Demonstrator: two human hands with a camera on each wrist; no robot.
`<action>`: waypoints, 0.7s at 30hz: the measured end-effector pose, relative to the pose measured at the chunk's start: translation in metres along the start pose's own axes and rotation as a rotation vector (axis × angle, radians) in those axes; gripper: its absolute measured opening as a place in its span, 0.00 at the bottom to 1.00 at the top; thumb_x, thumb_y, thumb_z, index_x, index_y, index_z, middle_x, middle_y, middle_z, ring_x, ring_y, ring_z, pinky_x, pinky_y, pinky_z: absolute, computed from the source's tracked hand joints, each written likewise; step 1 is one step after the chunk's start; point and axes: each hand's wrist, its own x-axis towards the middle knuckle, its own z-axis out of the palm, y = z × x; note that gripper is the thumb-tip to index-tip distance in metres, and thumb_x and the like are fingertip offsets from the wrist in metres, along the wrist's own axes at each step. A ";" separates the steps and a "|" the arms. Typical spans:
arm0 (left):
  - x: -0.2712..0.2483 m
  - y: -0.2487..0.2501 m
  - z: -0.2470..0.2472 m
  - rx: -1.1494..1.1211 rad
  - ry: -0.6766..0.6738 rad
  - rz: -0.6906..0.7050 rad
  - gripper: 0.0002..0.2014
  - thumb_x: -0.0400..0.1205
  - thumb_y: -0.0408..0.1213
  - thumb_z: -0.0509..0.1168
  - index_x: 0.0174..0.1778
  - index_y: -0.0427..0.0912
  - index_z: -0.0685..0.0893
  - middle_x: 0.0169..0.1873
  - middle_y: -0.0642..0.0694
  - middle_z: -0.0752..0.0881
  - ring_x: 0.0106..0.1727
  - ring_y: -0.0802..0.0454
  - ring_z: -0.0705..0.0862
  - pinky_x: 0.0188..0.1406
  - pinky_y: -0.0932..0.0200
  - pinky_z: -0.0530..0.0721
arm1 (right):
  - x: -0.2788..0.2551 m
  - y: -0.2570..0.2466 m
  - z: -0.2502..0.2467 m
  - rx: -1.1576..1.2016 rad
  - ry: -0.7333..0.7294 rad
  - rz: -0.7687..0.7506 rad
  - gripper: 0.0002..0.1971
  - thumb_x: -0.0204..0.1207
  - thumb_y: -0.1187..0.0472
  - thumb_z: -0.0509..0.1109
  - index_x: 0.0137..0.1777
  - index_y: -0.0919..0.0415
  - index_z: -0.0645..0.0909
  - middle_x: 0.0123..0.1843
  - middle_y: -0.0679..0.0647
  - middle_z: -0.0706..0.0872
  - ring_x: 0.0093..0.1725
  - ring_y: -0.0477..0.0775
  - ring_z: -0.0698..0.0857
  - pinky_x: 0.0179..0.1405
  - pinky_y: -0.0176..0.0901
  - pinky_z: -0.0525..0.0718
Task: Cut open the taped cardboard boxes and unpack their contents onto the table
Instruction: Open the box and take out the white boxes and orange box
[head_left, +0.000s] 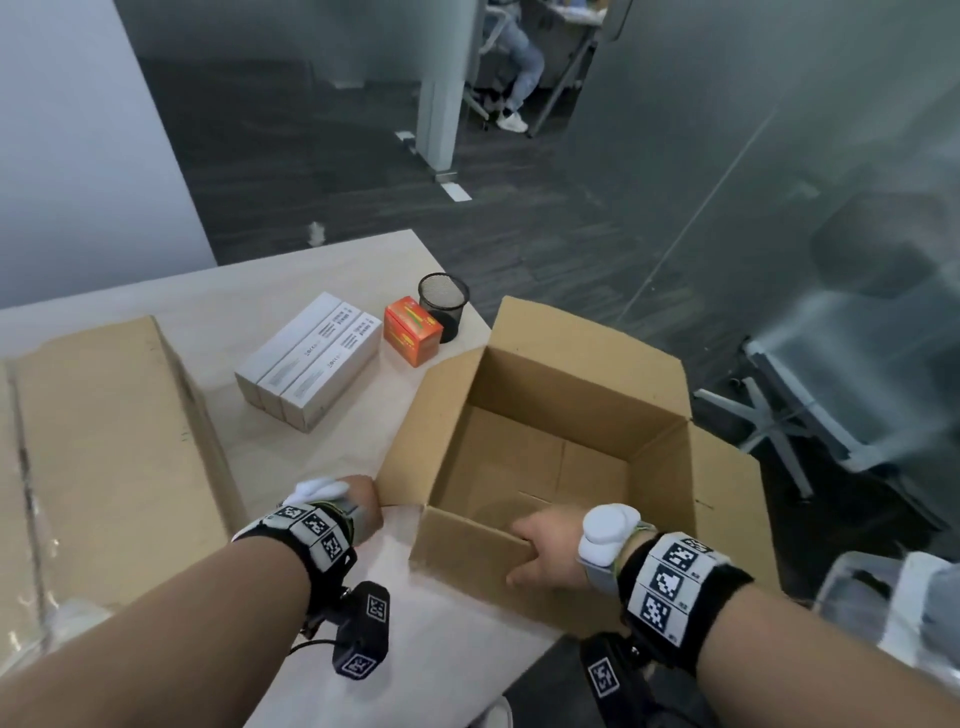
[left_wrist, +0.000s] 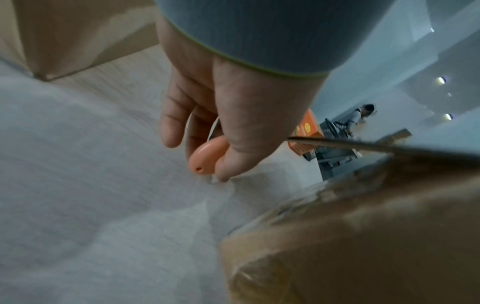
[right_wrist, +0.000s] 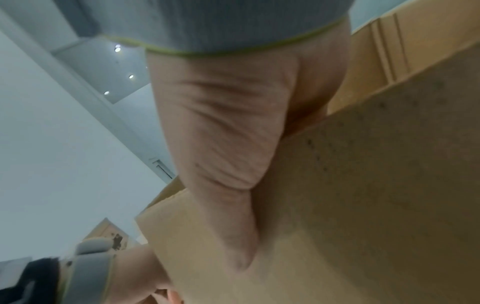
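Pale wood table (head_left: 291, 441) carries the open cardboard box (head_left: 545, 447). Right hand (head_left: 545, 551) pinches the box's near wall; left hand (left_wrist: 233, 123), just left of the box, curls around a pink cutter (left_wrist: 205, 156).

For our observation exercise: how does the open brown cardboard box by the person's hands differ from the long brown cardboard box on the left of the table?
The open brown cardboard box has its flaps spread and shows an empty inside; the long brown cardboard box is closed, with clear tape along its top. The open box is gripped at its near wall by the right hand; nothing touches the long box. Both are plain brown cardboard on the pale table.
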 end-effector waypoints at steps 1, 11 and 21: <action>-0.004 0.001 -0.004 -0.083 0.030 0.008 0.09 0.87 0.37 0.62 0.40 0.46 0.74 0.57 0.41 0.88 0.52 0.45 0.84 0.55 0.55 0.81 | -0.002 0.006 -0.003 -0.036 0.042 0.004 0.14 0.79 0.42 0.68 0.55 0.51 0.82 0.52 0.50 0.88 0.50 0.57 0.86 0.46 0.46 0.81; -0.075 0.080 -0.065 -0.958 -0.025 0.182 0.17 0.90 0.24 0.54 0.68 0.45 0.79 0.66 0.44 0.84 0.38 0.52 0.84 0.20 0.65 0.77 | -0.063 0.087 -0.069 0.636 0.771 0.021 0.08 0.77 0.54 0.76 0.53 0.45 0.82 0.46 0.39 0.90 0.46 0.42 0.88 0.50 0.45 0.87; -0.181 0.211 -0.140 -0.896 0.655 0.524 0.25 0.86 0.27 0.56 0.66 0.58 0.88 0.64 0.58 0.89 0.57 0.47 0.88 0.65 0.50 0.83 | -0.136 0.103 -0.115 1.991 1.139 -0.169 0.20 0.79 0.37 0.69 0.51 0.52 0.91 0.47 0.43 0.95 0.49 0.45 0.93 0.55 0.48 0.88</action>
